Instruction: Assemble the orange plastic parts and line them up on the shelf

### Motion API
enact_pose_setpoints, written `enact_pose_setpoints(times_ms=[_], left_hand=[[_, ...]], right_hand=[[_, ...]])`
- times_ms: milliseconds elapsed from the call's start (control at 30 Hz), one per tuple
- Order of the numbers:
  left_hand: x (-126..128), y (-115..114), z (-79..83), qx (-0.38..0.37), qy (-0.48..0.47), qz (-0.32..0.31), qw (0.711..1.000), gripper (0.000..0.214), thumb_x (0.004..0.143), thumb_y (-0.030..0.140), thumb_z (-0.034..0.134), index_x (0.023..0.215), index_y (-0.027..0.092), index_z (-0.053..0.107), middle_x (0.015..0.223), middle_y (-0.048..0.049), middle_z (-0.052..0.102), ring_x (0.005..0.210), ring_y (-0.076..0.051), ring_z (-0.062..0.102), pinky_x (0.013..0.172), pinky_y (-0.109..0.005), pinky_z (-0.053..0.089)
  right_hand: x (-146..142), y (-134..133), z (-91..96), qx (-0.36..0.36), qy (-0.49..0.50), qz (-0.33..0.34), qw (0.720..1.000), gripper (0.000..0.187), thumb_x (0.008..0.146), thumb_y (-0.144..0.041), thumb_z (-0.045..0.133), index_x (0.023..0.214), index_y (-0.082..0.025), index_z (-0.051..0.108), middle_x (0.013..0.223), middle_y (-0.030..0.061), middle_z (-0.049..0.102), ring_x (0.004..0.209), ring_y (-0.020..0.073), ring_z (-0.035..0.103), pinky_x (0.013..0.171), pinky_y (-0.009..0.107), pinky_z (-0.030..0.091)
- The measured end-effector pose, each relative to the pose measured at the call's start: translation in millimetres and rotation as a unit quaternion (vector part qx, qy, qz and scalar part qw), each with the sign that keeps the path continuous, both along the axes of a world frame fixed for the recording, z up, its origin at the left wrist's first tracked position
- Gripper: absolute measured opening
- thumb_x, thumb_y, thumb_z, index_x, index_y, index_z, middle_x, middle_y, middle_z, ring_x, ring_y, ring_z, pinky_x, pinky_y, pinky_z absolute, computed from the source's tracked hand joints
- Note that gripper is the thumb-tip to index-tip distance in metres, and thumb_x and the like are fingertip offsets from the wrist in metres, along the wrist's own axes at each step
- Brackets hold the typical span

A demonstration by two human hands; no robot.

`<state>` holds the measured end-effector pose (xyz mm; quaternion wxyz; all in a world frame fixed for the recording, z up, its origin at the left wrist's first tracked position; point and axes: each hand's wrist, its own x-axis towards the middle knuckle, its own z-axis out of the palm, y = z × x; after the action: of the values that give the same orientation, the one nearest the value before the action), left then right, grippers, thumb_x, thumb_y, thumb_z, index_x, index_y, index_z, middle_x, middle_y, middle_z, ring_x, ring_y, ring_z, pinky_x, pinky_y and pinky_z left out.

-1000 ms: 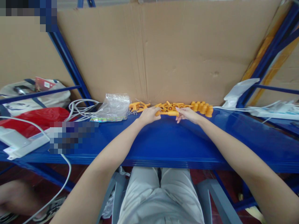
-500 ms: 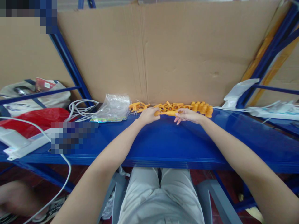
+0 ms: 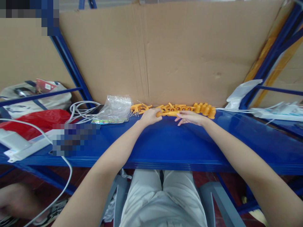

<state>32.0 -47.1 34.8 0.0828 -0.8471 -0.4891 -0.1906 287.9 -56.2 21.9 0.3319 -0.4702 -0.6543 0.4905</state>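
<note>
My left hand (image 3: 150, 117) is closed around one end of a slim orange plastic part (image 3: 170, 113), which lies level across the gap between my hands. At its other end, my right hand (image 3: 190, 117) pinches the part with thumb and forefinger, the remaining fingers loosely spread below. Behind the part, against the cardboard, rests a row of orange plastic pieces (image 3: 184, 108), some with round holes. Orange curved pieces (image 3: 139, 108) lie left of my left hand beside small metal bits (image 3: 134, 114). Blocky orange pieces (image 3: 205, 110) stand together past my right hand.
A clear plastic bag (image 3: 115, 108) lies left on the blue table (image 3: 175, 145). White cables (image 3: 80, 110), a red bag (image 3: 47, 121) and a white power strip (image 3: 30, 146) are farther left. Cardboard (image 3: 189, 56) walls the back. Another person's leg (image 3: 16, 201) shows lower left.
My right fingers have shifted slightly on the right end of the orange part, showing more of it. My left hand keeps its hold in the same place.
</note>
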Motion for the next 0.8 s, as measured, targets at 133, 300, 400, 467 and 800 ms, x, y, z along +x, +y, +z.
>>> enact_pose_setpoints(times_ms=[133,300,400,467,800], left_hand=[[0,-1,0.9,0.001,0.008,0.011,1.0,0.031,0.085,0.029,0.059,0.113,0.02,0.072,0.105,-0.007,0.077,0.101,-0.025,0.072,0.085,-0.032,0.054],[-1,-2,1.0,0.009,0.012,0.006,1.0,0.031,0.085,0.029,0.059,0.112,0.02,0.072,0.106,-0.0068,0.078,0.102,-0.025,0.072,0.084,-0.032,0.054],[-1,-1,0.2,0.012,0.01,-0.001,1.0,0.03,0.085,0.029,0.059,0.11,0.021,0.072,0.105,-0.0058,0.078,0.101,-0.025,0.072,0.084,-0.032,0.054],[0,-1,-0.2,0.014,0.008,-0.004,1.0,0.029,0.084,0.029,0.059,0.109,0.021,0.073,0.105,-0.0057,0.078,0.101,-0.024,0.072,0.084,-0.031,0.054],[0,-3,1.4,0.001,0.011,0.003,1.0,0.03,0.084,0.029,0.06,0.11,0.02,0.072,0.107,-0.0065,0.078,0.101,-0.025,0.072,0.084,-0.032,0.054]], right_hand=[[0,1,-1.9,0.035,0.025,-0.007,0.999,0.036,0.085,-0.026,0.081,0.115,-0.022,0.061,0.114,0.0083,0.077,0.074,0.0134,0.075,0.082,0.033,0.064],[-5,-1,-0.8,0.025,0.031,-0.011,0.999,0.026,0.095,-0.042,0.07,0.092,-0.016,0.065,0.08,0.0096,0.077,0.061,0.0147,0.072,0.065,0.026,0.063],[-8,-1,-0.2,0.006,0.018,-0.025,1.0,0.045,0.098,-0.056,0.059,0.08,-0.014,0.065,0.063,0.0096,0.072,0.049,0.0142,0.066,0.053,0.024,0.059],[-10,-1,-0.4,-0.007,0.006,-0.03,1.0,0.054,0.097,-0.064,0.053,0.076,-0.015,0.064,0.057,0.0093,0.069,0.043,0.0138,0.062,0.045,0.023,0.054],[-2,0,-1.2,0.052,0.009,-0.022,0.998,0.033,0.084,-0.026,0.082,0.111,-0.02,0.064,0.098,0.0063,0.078,0.06,0.0109,0.069,0.054,0.021,0.056]])
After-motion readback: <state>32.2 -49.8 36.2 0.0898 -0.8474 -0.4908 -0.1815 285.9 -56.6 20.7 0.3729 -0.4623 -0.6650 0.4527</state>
